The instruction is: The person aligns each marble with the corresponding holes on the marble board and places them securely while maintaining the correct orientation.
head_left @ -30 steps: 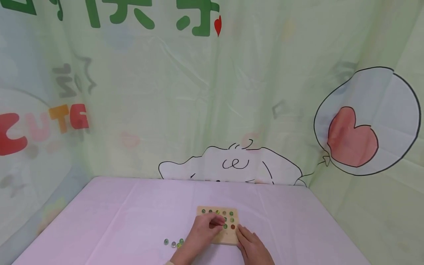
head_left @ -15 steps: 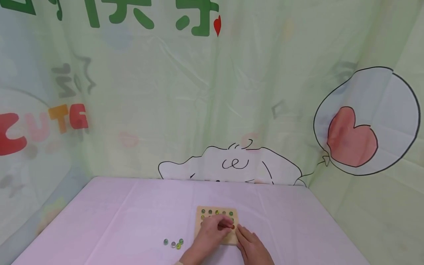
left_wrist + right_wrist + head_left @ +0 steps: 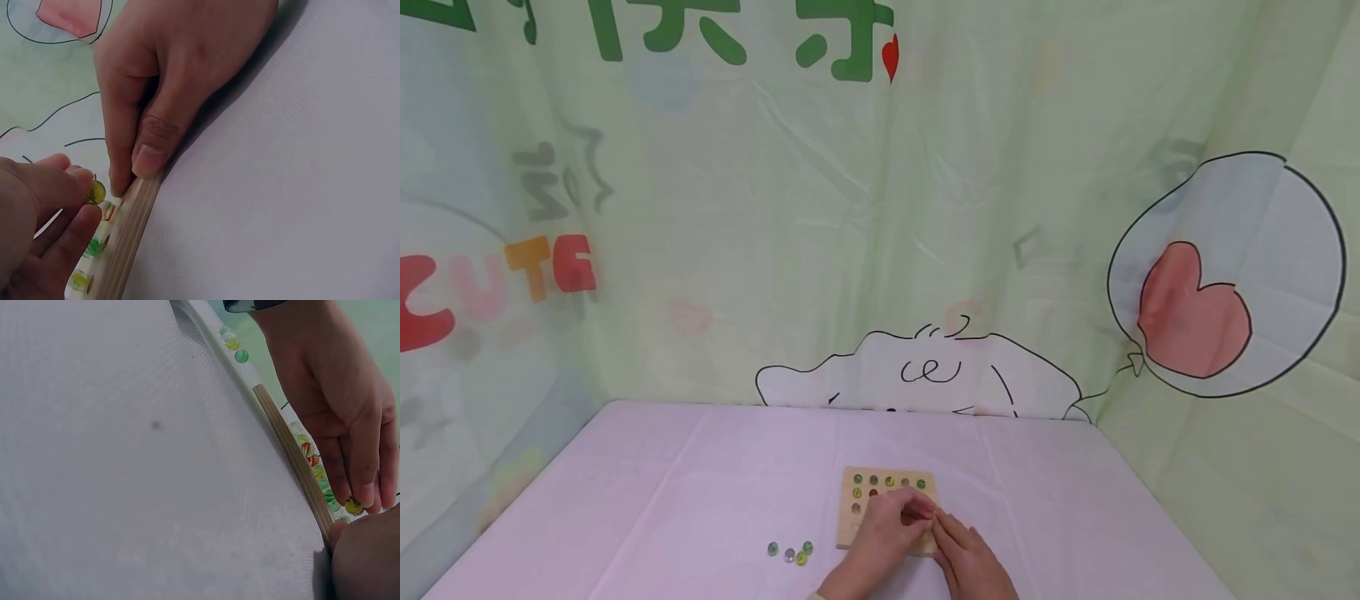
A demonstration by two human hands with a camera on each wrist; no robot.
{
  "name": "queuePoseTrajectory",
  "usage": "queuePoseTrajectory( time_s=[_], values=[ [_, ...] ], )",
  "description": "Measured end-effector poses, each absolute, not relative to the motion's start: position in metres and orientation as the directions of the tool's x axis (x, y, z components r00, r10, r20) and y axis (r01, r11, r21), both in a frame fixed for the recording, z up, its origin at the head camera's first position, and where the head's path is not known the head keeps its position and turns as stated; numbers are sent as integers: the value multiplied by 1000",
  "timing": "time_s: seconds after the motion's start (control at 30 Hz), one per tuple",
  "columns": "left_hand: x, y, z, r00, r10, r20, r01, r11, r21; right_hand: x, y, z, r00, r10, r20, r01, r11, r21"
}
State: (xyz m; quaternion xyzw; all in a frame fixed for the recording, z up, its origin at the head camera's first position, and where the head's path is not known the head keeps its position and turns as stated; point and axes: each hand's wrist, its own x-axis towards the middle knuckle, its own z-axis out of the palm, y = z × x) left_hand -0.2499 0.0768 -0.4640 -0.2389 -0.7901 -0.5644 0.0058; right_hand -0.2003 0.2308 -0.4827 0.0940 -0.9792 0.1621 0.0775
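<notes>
A square wooden board (image 3: pixel 846 533) with rows of round hollows lies on the table, and glass marbles sit in several of them. My left hand (image 3: pixel 880 537) is over the board's right part and pinches a yellow-green marble (image 3: pixel 95 192) between thumb and fingers, just above the board. My right hand (image 3: pixel 976 560) grips the board at its right edge, thumb against the side (image 3: pixel 150 159). In the right wrist view the left hand's fingers (image 3: pixel 362 481) hold the same marble close to the right hand. The left hand hides many of the hollows in the head view.
Several loose marbles (image 3: pixel 802 558) lie on the pale pink tabletop (image 3: pixel 700 483) to the left of the board. A printed curtain (image 3: pixel 820 250) hangs behind the table and along both sides.
My left hand has moved right across the board with its pinched marble, towards the right hand. The right hand stays at the board's edge. The loose marbles lie as before.
</notes>
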Motion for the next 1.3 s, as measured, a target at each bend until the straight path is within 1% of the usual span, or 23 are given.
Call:
queuePoseTrajectory(
  time_s=[0.23,0.57,0.8,1.03,1.13,1.3],
  values=[
    [-251,80,-467,-894,359,267,374,272,887,-201,229,-480,-978,-152,143,-192,923,-334],
    [-250,81,-469,-884,372,282,400,293,868,-201,231,-482,-969,-172,177,-222,921,-321],
    [-249,81,-468,-878,382,289,412,295,862,-203,232,-481,-974,-168,154,-210,924,-321],
    [-249,79,-467,-883,375,283,406,309,860,-202,231,-482,-970,-174,167,-219,923,-315],
    [-250,78,-466,-887,369,277,400,313,862,-202,231,-482,-974,-171,147,-210,924,-320],
    [-251,77,-462,-877,353,327,443,327,835,-203,231,-479,-980,-174,97,-196,928,-315]
  ],
)
